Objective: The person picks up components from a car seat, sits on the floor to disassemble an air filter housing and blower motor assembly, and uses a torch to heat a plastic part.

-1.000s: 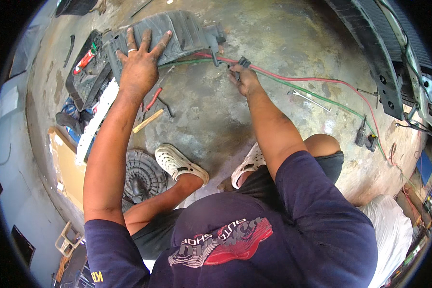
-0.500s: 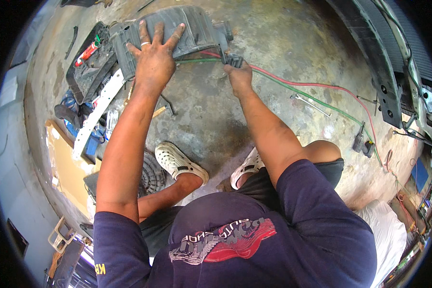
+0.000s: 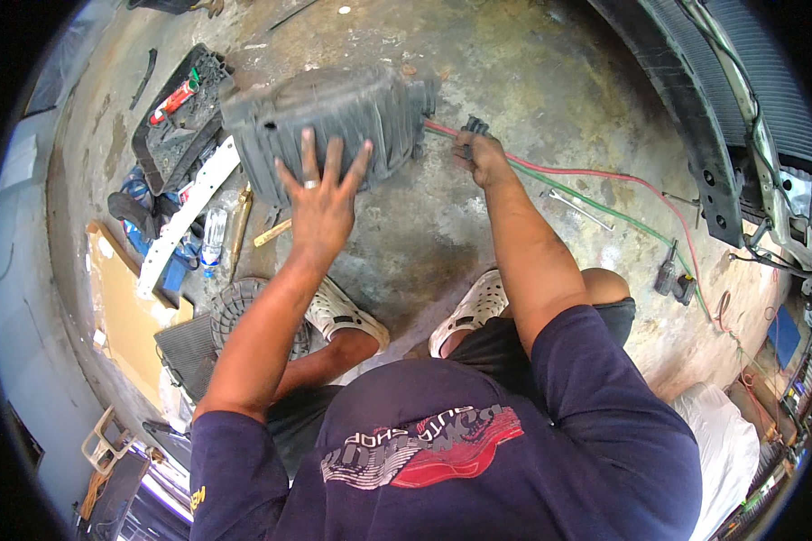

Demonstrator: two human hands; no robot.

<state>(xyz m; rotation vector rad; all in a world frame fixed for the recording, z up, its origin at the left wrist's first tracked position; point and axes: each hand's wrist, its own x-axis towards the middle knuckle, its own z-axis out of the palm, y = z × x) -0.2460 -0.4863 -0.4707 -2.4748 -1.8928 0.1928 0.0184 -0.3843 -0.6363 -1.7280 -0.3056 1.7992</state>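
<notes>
A large black ribbed plastic housing (image 3: 334,126), blurred by motion, stands tilted on the concrete floor in front of me. My left hand (image 3: 323,203) rests against its near side with the fingers spread flat, a ring on one of them. To the right of the housing, my right hand (image 3: 485,160) is closed on a small black plastic part (image 3: 475,129), whose exact kind I cannot make out. That part is apart from the housing. A red hose (image 3: 586,171) and a green hose (image 3: 555,183) run past under my right hand.
At the left lie a black tray (image 3: 167,149) holding a red tube (image 3: 173,101), a white metal bar (image 3: 185,221), a plastic bottle (image 3: 214,236) and cardboard (image 3: 135,311). A wrench (image 3: 582,208) and a power tool (image 3: 666,270) lie right. A car's front frame (image 3: 717,171) stands far right.
The housing has tipped toward me, showing more of its ribbed side. My left hand has come nearer and rightward along it. My right hand has moved right with the small black part, away from the housing.
</notes>
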